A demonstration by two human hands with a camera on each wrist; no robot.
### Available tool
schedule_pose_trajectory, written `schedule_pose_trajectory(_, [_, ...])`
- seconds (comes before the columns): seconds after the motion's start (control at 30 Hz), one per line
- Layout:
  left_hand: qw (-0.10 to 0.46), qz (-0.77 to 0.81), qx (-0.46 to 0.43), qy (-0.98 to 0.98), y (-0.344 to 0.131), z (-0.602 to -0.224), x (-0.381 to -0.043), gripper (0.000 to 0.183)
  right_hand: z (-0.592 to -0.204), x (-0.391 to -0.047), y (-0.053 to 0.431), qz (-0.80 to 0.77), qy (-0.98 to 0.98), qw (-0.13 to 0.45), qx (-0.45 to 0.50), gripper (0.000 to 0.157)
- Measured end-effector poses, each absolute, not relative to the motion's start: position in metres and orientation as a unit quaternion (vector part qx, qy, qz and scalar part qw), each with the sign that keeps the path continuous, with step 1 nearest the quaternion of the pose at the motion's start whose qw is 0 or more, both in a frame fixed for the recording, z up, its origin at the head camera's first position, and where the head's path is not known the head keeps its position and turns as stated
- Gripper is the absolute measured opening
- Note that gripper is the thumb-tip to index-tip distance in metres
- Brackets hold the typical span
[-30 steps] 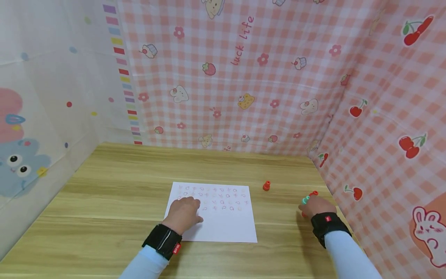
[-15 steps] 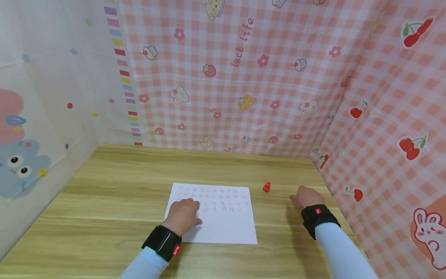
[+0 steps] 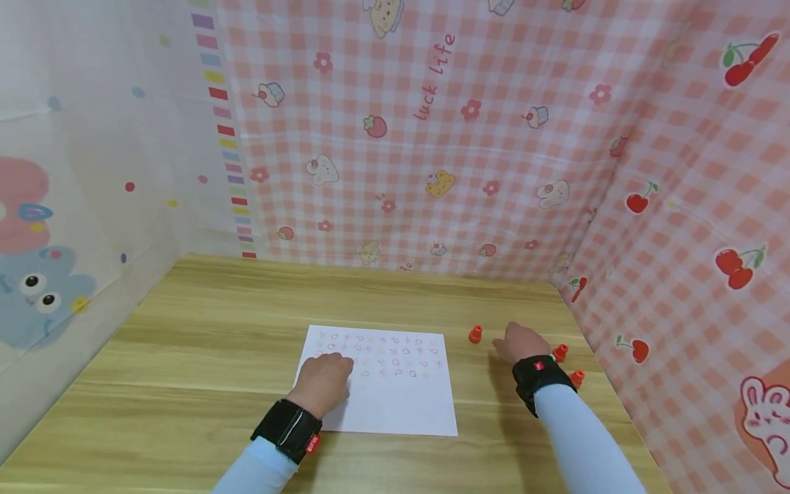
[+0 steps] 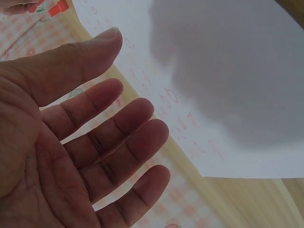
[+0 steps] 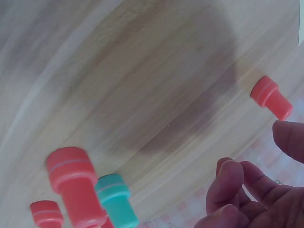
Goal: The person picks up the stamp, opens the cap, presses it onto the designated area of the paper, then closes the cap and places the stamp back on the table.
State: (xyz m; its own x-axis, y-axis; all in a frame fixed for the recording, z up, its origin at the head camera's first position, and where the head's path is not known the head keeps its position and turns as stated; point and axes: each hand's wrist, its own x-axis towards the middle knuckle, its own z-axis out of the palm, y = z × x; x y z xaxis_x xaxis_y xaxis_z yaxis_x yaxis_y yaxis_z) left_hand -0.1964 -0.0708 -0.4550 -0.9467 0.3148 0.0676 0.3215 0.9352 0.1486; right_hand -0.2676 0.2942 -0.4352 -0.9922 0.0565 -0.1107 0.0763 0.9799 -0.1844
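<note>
My left hand (image 3: 322, 385) is over the left part of a white sheet of paper (image 3: 401, 405) marked with rows of small pink and red figures. In the left wrist view its fingers (image 4: 137, 142) are loosely extended and hold nothing. My right hand (image 3: 521, 343) hovers just right of a lone red stamp (image 3: 475, 334). The right wrist view shows the thumb (image 5: 289, 140) apart from bent fingers (image 5: 228, 183), with nothing between them and the lone stamp close by the thumb tip. Beside the wrist stand a turquoise stamp (image 5: 116, 199) and several red stamps (image 5: 73, 180).
The wooden table (image 3: 204, 329) ends at a pink checked cloth (image 3: 395, 137) behind and on the right. A white cloth (image 3: 123, 171) hangs on the left. Two red stamps, one at the back (image 3: 560, 353), stand near the table's right edge.
My right hand has moved left from the cluster of stamps toward the lone red one, uncovering the red stamps by the right edge. The left hand has stayed over the paper.
</note>
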Motion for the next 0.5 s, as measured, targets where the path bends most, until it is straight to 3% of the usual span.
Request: schedule_pose_trajectory(0.5, [0.011, -0.08, -0.154, -0.985, -0.073, -0.455, -0.197, 0.02, -0.455, -0.296, 0.271, -0.102, 0.995, -0.006, 0.01, 0.048])
